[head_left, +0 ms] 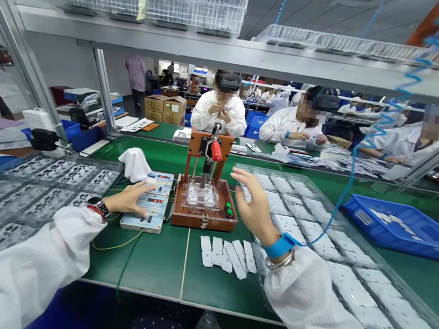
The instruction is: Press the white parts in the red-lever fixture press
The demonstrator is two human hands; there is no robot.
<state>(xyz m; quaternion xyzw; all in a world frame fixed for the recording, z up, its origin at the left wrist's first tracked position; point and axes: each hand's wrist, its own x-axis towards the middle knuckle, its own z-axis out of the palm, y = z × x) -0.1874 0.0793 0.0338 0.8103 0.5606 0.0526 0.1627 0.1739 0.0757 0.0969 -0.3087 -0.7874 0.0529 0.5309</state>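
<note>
My left hand (129,198) rests with spread fingers over a pair of light-blue meter boxes (154,215) with red digits. Nothing shows in its grasp. My right hand (254,204), wearing a blue wrist strap (279,246), is raised with fingers apart and holds nothing. It hovers just right of a brown toggle-clamp test fixture (205,215). The fixture has a red handle (216,151), a clear plate (201,195) under the clamp and green buttons (228,209). Several flat white parts (228,256) lie in a row on the green mat in front of it.
A clear tray of white parts (342,275) lies on the right, beside a blue bin (405,232). Another tray (45,197) with dark-patterned parts is on the left, near a white cloth (134,164). A coiled blue cord (349,180) hangs at right. Co-workers sit across the bench.
</note>
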